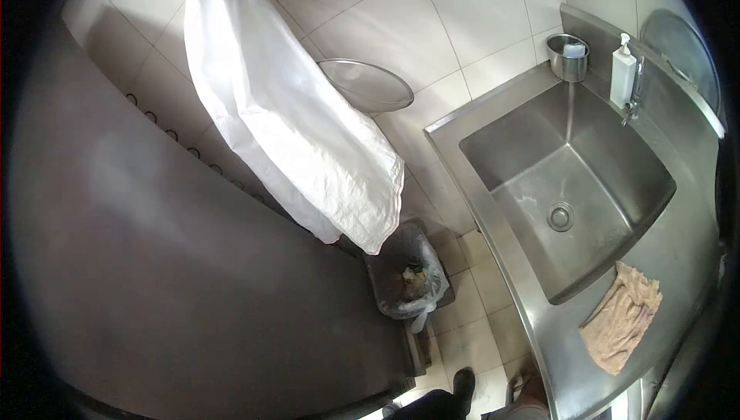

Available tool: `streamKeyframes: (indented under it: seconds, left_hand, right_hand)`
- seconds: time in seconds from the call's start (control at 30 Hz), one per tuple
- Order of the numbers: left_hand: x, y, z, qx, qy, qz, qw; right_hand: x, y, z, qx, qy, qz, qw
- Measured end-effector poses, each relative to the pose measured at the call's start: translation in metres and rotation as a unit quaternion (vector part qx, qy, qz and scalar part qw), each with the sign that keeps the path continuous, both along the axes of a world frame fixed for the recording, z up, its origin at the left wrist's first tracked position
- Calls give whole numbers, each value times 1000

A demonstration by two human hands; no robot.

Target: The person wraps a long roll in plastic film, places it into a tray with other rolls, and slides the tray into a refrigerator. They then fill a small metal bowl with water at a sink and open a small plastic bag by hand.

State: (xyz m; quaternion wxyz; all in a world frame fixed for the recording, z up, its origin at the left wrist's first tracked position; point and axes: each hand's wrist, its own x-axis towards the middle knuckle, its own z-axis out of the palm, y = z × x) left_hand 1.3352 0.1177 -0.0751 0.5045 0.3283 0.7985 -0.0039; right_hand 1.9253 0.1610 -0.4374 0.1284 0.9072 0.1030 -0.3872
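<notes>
My left hand is out of view. At the bottom edge, beside the sink counter, a dim bare limb shows in part. It may be my right arm or hand, but no fingers can be made out. Nearest to it, a crumpled tan cloth lies on the steel counter in front of the sink. The sink basin holds no objects, and its round drain is visible. A white pump bottle stands by the tap at the back.
A steel cup with a pale item sits on the sink's back corner. White fabric hangs over a lined waste bin holding scraps. A round lid leans on the tiled wall. A large dark surface fills the left.
</notes>
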Motion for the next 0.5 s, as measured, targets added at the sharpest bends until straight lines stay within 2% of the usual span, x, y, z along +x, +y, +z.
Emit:
streamKeyframes:
  seconds: [0.37,0.47,0.5]
  left_hand:
    - [7,7,2,2,-20,-9,1000]
    - [5,10,4,8,-35,-17,999]
    - [4,13,5,10,-40,-20,999]
  right_hand:
    - [-5,11,-10,28,18,94,995]
    - [-36,27,-44,74,37,196,977]
    - [-56,42,-21,95,48,270,957]
